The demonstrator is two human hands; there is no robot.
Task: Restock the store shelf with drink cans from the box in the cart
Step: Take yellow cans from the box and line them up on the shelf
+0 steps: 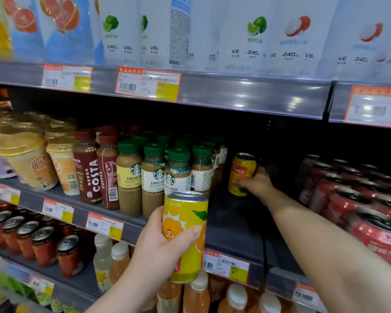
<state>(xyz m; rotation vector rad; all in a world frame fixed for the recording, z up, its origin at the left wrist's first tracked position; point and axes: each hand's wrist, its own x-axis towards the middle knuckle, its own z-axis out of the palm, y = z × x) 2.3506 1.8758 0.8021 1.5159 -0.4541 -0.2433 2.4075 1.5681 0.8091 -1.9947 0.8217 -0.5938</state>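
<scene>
Just right of the green-capped coffee bottles (178,168), deep in a bare stretch of the middle shelf (233,224), the right hand (256,185) curls its fingers round the lower half of a yellow can (240,175). That can is nearly upright, and its base is hidden, so I cannot tell if it rests on the shelf. In front of the same bottles, out past the shelf lip, the left hand (163,245) grips a second yellow can (185,236), thumb across its face, long axis vertical. The gap lies forward and to the right of this second can, between the bottles and the red cans (348,199). The left hand looks nearer the open front row, so it probably needs only a short reach in. The box and cart are out of view.
</scene>
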